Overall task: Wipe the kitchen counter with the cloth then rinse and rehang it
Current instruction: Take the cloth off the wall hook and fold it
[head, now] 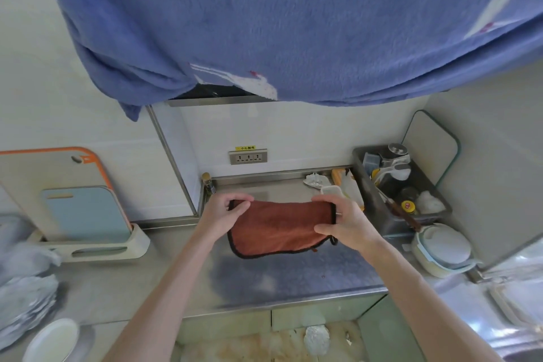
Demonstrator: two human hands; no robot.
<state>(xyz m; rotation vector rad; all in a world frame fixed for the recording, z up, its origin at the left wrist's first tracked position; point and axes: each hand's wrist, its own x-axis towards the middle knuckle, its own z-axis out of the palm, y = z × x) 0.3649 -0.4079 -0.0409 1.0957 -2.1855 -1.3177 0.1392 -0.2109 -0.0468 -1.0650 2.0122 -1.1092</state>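
An orange-brown cloth [279,229] with a black edge hangs spread between both hands above the steel counter [293,279]. My left hand [223,214] pinches its upper left corner. My right hand [343,223] grips its upper right edge, with a ring on one finger. The cloth's lower edge curves down just over the counter surface. A short black loop dangles below my right hand.
A big blue towel [293,15] hangs overhead. Cutting boards in a white rack [88,247] stand at the left, plates [26,300] at lower left. A grey bin of bottles and utensils [402,188], a lidded bowl [440,250], a wall socket [248,156] and a spice jar [208,184] lie behind and right.
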